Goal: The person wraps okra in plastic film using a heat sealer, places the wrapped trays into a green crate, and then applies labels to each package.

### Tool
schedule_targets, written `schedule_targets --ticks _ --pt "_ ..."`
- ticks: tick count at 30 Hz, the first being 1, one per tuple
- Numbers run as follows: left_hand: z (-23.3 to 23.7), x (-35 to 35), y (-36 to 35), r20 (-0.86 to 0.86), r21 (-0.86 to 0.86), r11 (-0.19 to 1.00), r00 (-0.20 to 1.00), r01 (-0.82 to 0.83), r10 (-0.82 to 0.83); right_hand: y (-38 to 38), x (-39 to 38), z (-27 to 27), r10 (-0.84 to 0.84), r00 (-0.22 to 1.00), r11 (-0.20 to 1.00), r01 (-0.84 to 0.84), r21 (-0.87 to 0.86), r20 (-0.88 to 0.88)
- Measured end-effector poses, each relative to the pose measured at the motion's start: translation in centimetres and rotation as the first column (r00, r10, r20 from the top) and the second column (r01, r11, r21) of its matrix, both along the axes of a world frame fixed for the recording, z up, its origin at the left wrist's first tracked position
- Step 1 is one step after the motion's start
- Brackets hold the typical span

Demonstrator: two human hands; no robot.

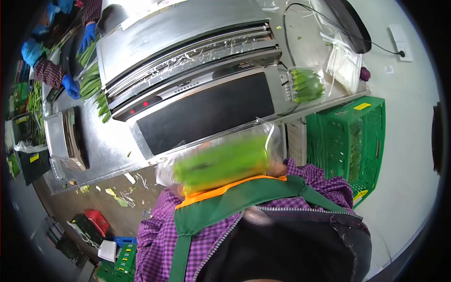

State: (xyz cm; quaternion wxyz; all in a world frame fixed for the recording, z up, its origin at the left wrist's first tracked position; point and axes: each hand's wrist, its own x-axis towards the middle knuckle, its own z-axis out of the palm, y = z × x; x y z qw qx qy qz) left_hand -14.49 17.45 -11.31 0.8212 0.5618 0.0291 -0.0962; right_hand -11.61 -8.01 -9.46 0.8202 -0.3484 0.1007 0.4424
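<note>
Close to my chest is a clear plastic pack of long green vegetables (221, 162), smeared by motion. Its loose film sticks out past both ends. My right hand (279, 168) grips the pack's right end, with most of the fingers hidden. At the lower left end, my left hand (177, 189) holds it too, blurred and largely covered by the pack. Just beyond the pack stands a bag-sealing machine (188, 80) with a black front plate (206, 113) and red lights.
Another wrapped pack of green vegetables (307, 84) lies right of the machine, near white plastic bags (344, 68). Green crates (361, 145) stand at the lower right. Across the table, a co-worker's blue-gloved hands (71, 87) are beside loose vegetables (91, 82). Scraps litter the floor.
</note>
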Motion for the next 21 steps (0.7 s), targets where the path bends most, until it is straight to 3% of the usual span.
schedule_targets --ticks 1,2,3,4,5,6,7,8,9,10,11,12,13,14,15,17,19,20,21 --pt "0.8 0.4 -0.1 -0.012 -0.199 0.979 0.999 -0.036 0.035 -0.1 -0.5 -0.3 -0.011 1.000 1.000 0.011 -0.006 0.005" --pt "1.6 1.6 0.2 -0.014 -0.524 0.849 0.997 -0.070 0.073 -0.1 -1.0 -1.3 -0.044 0.981 0.999 0.040 0.024 0.191" --pt "3.0 2.3 0.7 -0.012 -0.712 0.697 0.994 -0.086 0.111 0.0 -1.8 -2.8 -0.082 0.928 0.996 0.064 0.062 0.364" --pt "7.2 2.7 0.8 -0.085 -0.472 0.841 0.963 -0.265 0.255 0.1 -2.1 -4.5 -0.124 0.840 0.991 0.082 0.101 0.529" --pt "11.5 2.5 0.6 -0.104 -0.189 0.888 0.908 -0.419 0.406 -0.6 -2.0 -6.9 0.139 0.705 0.990 -0.100 -0.097 0.695" --pt "13.3 2.2 -0.4 -0.136 -0.075 0.938 0.936 -0.337 0.326 -1.6 -2.4 -9.0 0.401 0.508 0.916 -0.235 -0.324 0.762" --pt "13.4 1.8 0.3 0.030 0.269 0.963 0.999 -0.029 0.022 2.1 2.8 -0.3 0.382 0.723 0.924 -0.295 -0.242 0.576" --pt "12.3 1.0 1.3 -0.116 0.251 0.966 0.993 0.058 -0.029 5.9 8.1 8.6 0.323 0.886 0.946 -0.288 -0.152 0.332" --pt "11.1 0.5 1.8 -0.256 0.223 0.965 0.963 0.141 -0.082 6.5 8.5 6.2 0.041 0.968 0.963 -0.105 0.247 0.249" --pt "11.7 1.3 0.9 -0.340 0.052 0.997 0.940 0.062 -0.041 6.6 8.6 4.0 -0.194 0.979 0.800 0.123 0.587 0.059" --pt "12.2 2.3 0.0 -0.424 -0.114 0.993 0.905 -0.034 -0.018 4.6 9.6 8.7 -0.162 0.968 0.849 0.236 0.473 -0.192" --pt "10.8 1.6 0.6 -0.517 -0.083 0.994 0.856 -0.066 0.013 3.1 9.6 10.2 -0.187 0.965 0.845 0.255 0.471 -0.186" --pt "11.4 2.6 0.1 -0.511 -0.083 0.995 0.860 -0.055 0.005 1.5 10.0 10.8 -0.169 0.984 0.842 0.171 0.512 -0.051" --pt "12.4 4.0 -0.9 -0.585 -0.062 0.995 0.810 -0.083 0.032 -0.1 10.2 10.6 -0.092 0.978 0.982 0.058 0.178 0.189" --pt "12.9 5.1 -1.8 -0.654 -0.041 0.993 0.754 -0.113 0.059 -1.4 10.4 10.4 0.068 0.925 0.979 0.011 -0.204 0.374" --pt "9.6 5.9 -1.8 -0.596 0.035 0.998 0.803 0.043 -0.014 -3.4 11.3 11.0 0.139 0.923 0.806 0.105 -0.583 0.358" --pt "9.8 8.2 -5.2 -0.469 -0.286 0.955 0.880 -0.078 -0.069 -7.1 13.5 10.4 -0.001 0.949 0.751 0.209 -0.627 0.314" --pt "10.4 9.1 -5.9 -0.455 -0.294 0.954 0.887 -0.065 -0.080 -9.8 14.9 6.8 -0.260 0.896 0.785 0.413 -0.462 0.360" --pt "11.4 9.9 -6.5 -0.403 -0.283 0.959 0.910 -0.020 -0.100 -11.4 16.4 8.0 -0.412 0.844 0.734 0.530 -0.425 0.343"
